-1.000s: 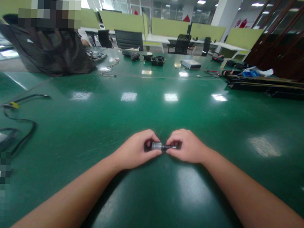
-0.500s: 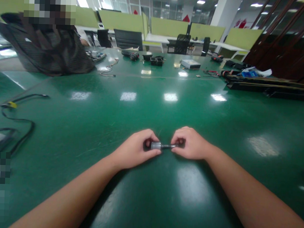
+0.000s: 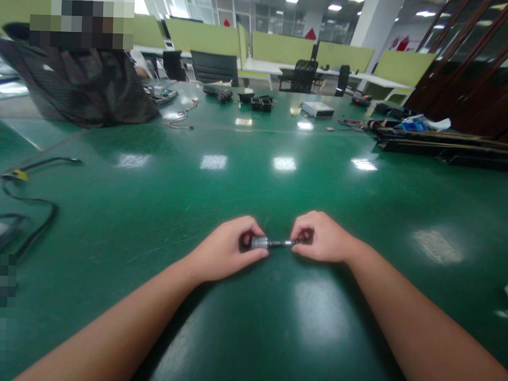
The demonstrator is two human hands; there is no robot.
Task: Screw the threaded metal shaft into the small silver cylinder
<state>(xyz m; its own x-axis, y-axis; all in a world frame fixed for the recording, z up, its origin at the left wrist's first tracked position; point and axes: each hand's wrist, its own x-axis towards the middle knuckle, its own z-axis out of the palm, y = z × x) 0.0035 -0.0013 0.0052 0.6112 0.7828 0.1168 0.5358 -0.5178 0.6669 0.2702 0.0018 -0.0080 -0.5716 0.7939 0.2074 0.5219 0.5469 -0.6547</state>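
Note:
My left hand [image 3: 231, 249] is closed round a short silver-grey cylinder [image 3: 259, 243], thumb along the near side and fingers along the far side. From the cylinder's right end a thin dark rod [image 3: 279, 243] with a shiny section sticks out level, low over the green table [image 3: 241, 329]. The fingertips of my right hand [image 3: 321, 237] are pinched at the rod's right end, which they partly cover. Whether the rod and cylinder are one piece, and what tool or part this is, I cannot make out.
A large dark bag [image 3: 94, 90] stands at the back left, with black cable [image 3: 48, 219] nearer on the left. Along the far side lie black parts [image 3: 261, 102] and a flat silver box [image 3: 318, 109]. Long dark strips [image 3: 447, 146] are stacked at the right.
My right hand has shifted slightly to the right, so a little more of the rod shows between the hands. My left hand and the cylinder have hardly moved.

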